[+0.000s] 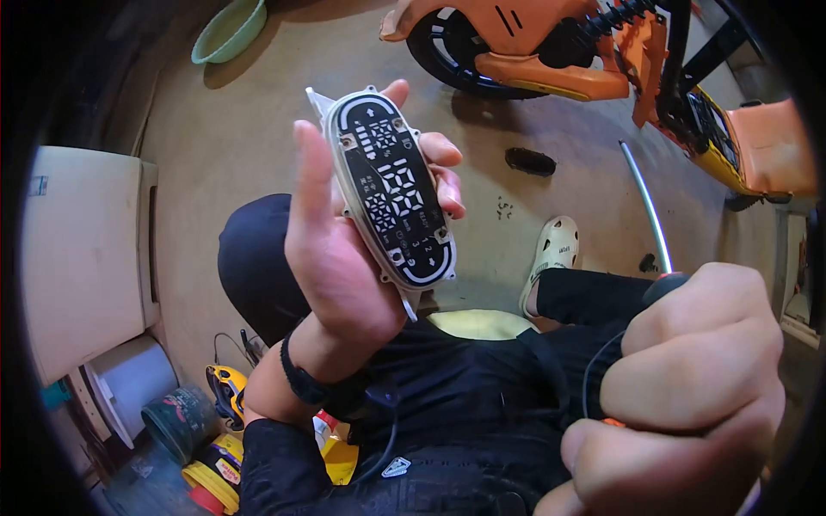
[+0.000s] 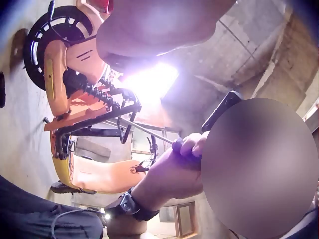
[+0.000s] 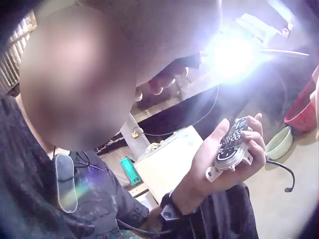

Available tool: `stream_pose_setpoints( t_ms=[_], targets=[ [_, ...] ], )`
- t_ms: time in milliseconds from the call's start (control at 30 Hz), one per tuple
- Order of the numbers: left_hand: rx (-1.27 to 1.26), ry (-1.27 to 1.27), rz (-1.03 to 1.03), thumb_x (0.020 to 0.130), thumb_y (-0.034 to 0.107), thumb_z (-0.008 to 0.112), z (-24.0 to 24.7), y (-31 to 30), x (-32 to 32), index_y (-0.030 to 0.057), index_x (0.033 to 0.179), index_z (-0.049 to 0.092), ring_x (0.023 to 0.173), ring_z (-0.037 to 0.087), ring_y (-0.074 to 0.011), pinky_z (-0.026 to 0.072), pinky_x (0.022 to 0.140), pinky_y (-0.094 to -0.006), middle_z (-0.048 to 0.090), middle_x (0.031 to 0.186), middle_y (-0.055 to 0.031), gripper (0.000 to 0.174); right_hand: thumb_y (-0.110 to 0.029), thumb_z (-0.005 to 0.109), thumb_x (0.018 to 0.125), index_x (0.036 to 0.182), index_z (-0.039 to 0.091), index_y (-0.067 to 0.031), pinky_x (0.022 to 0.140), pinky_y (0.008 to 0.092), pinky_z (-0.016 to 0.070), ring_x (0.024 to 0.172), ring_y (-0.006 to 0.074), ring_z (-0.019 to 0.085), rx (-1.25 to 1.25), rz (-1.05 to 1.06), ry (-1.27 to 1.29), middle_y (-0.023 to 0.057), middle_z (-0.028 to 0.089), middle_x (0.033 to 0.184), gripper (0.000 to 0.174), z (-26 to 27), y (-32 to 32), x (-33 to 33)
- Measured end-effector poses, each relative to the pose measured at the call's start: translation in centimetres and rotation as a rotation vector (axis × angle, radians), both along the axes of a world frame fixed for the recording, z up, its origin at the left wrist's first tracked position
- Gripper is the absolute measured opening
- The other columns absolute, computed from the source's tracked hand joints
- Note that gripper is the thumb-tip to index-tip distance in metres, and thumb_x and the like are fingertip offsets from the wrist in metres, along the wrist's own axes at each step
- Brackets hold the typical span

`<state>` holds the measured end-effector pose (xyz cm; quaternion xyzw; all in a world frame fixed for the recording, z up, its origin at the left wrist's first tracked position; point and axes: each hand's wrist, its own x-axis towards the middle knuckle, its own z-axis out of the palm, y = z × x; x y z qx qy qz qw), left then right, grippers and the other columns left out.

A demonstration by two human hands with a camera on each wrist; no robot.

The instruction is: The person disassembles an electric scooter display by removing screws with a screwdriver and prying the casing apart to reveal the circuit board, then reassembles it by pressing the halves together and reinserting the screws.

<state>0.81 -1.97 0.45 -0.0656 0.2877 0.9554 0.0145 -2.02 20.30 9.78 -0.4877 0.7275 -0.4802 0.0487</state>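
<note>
1. Knuckles of the right hand (image 1: 688, 378) fill the nearest corner. Its fingers are curled tight round the dark handle of a screwdriver (image 1: 647, 206), whose metal shaft points up and away.
2. Further out, the left hand (image 1: 335, 258) is raised before the chest. The thumb runs up one long edge of an oval display panel (image 1: 391, 193) and the fingertips hook over the other. Gripping it by the rim leaves the digit face uncovered, probably for inspection.
3. Open air separates the panel from the shaft, which are well apart. Small mounting tabs jut from the panel's ends.
4. Beyond lie the bare floor, a pale shoe (image 1: 551, 249) and a black oval part (image 1: 530, 161). An orange scooter (image 1: 551, 43) and a green basin (image 1: 228, 30) sit farthest away.
</note>
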Motion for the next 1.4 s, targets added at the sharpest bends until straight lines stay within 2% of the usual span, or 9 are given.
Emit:
stream_pose_setpoints(
  t_ms=[333,467,600,733,800,867,900,1033,1400],
  targets=[
    [-0.074,0.041,-0.018,0.108,0.057,0.024,0.1,0.6,0.3,0.0027,0.156,0.029,0.089,0.063,-0.026,0.0543,0.084,-0.0384,0.064,0.115,-0.0213,0.072,-0.014,0.085,0.079,0.1,0.064,-0.0035,0.061,0.0349,0.0482,0.063,0.0201,0.059,-0.03,-0.016,0.151,0.0054,0.065,0.081,0.032,-1.3,0.0,-1.6],
    [-0.256,-0.019,-0.068,0.108,0.059,0.021,0.3,1.7,0.6,0.0072,0.159,0.024,0.106,0.067,-0.0281,0.0546,0.092,-0.0394,0.062,0.128,-0.0218,0.073,-0.013,0.084,0.08,0.112,0.065,-0.0013,0.068,0.0278,0.0467,0.08,0.0153,0.059,0.105,-0.146,-0.014,0.0099,0.066,0.102,0.039,-5.1,0.8,-2.8],
    [-0.509,-0.036,-0.168,0.108,0.053,0.035,0.2,2.7,0.7,0.0127,0.162,0.014,0.122,0.062,-0.0291,0.051,0.104,-0.0423,0.056,0.139,-0.0207,0.07,-0.017,0.087,0.078,0.113,0.063,-0.002,0.072,0.0258,0.0486,0.079,0.009,0.059,0.187,-0.289,-0.384,0.0045,0.066,0.105,0.045,-6.3,0.6,-2.1],
    [-0.502,-0.026,-0.234,0.108,0.051,0.036,-0.8,3.0,0.9,0.0148,0.163,0.007,0.13,0.056,-0.0304,0.0461,0.11,-0.0437,0.05,0.144,-0.0207,0.071,-0.016,0.088,0.075,0.11,0.062,-0.0023,0.073,0.0276,0.05,0.078,0.0114,0.061,0.2,-0.25,-0.371,0.0068,0.067,0.103,0.046,-7.0,0.5,-1.8],
    [-0.477,-0.04,-0.258,0.109,0.052,0.033,-1.0,3.3,1.1,0.0155,0.163,0.003,0.133,0.053,-0.0305,0.0427,0.113,-0.0445,0.047,0.147,-0.0208,0.072,-0.016,0.088,0.073,0.109,0.061,-0.002,0.078,0.0303,0.0504,0.082,0.0166,0.063,0.188,-0.258,-0.358,0.0096,0.067,0.102,0.047,-7.4,0.4,-1.7],
    [-0.499,-0.03,-0.295,0.111,0.049,0.031,-1.2,3.5,1.2,0.0009,0.152,0.024,0.131,0.047,-0.0191,0.04,0.11,-0.034,0.047,0.142,-0.0124,0.063,-0.016,0.089,0.072,0.108,0.061,-0.0024,0.083,0.0331,0.0498,0.089,0.0231,0.064,0.139,-0.256,-0.283,0.0115,0.067,0.102,0.048,-8.0,-0.1,-1.7],
    [-0.431,-0.019,-0.315,0.111,0.044,0.037,-1.4,3.6,1.2,0.0007,0.157,0.013,0.134,0.044,-0.0193,0.0362,0.112,-0.0348,0.043,0.144,-0.0129,0.068,-0.016,0.088,0.074,0.101,0.059,-0.0018,0.083,0.0385,0.054,0.097,0.0357,0.068,0.186,-0.279,-0.313,0.0168,0.069,0.115,0.042,-7.5,-0.1,-1.6],
    [-0.447,-0.018,-0.357,0.106,0.021,0.055,-1.3,4.3,1.1,0.0073,0.16,-0.017,0.133,0.046,-0.0213,0.0382,0.112,-0.0367,0.036,0.147,-0.0154,0.092,-0.01,0.086,0.073,0.1,0.059,-0.0014,0.082,0.0388,0.0541,0.098,0.0367,0.067,0.131,-0.304,-0.293,0.0168,0.069,0.117,0.04,-9.1,-0.1,-1.3],
    [-0.56,-0.005,-0.438,0.098,0.009,0.061,-0.7,3.9,0.8,0.0115,0.162,-0.013,0.141,0.041,-0.0279,0.0382,0.113,-0.0396,0.032,0.154,-0.0182,0.097,-0.005,0.079,0.078,0.101,0.061,0.0003,0.083,0.0368,0.0531,0.095,0.0296,0.067,0.188,-0.382,-0.565,0.0154,0.069,0.109,0.03,-8.7,0.7,-1.8]
  ],
)
